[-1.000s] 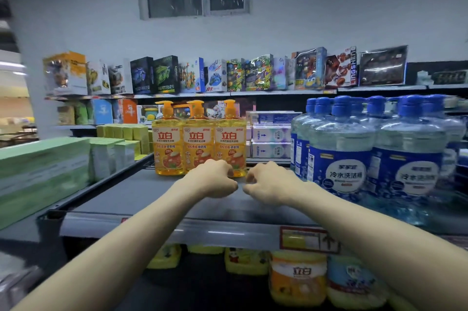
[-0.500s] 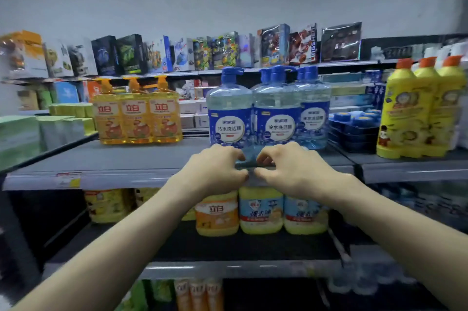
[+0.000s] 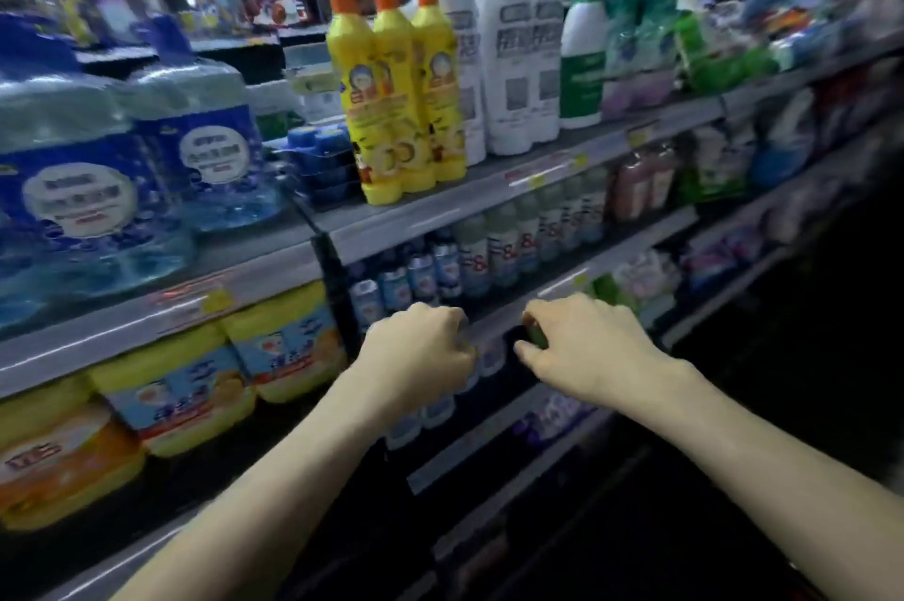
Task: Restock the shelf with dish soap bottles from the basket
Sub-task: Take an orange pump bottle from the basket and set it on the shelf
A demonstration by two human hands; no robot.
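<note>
Three yellow dish soap bottles (image 3: pixel 391 101) with orange caps stand in a row on the grey shelf (image 3: pixel 440 216), upper middle. Large clear-blue bottles (image 3: pixel 195 136) with blue labels stand to their left. My left hand (image 3: pixel 420 351) and my right hand (image 3: pixel 587 351) are held out side by side, below that shelf, in front of the lower shelves. Both have curled fingers and hold nothing that I can see. No basket is in view. The picture is motion-blurred.
White bottles (image 3: pixel 518 62) and green packs (image 3: pixel 631 28) stand right of the yellow ones. Yellow-lidded tubs (image 3: pixel 171 385) fill the lower shelf at left, and small bottles (image 3: pixel 489 248) line the shelf behind my hands. A black upright (image 3: pixel 332 268) divides the shelf bays. The lower right is dark.
The view has swung right along the shelves; the orange pump bottles have left the picture. My two fists stay together, now in front of lower shelves.
</note>
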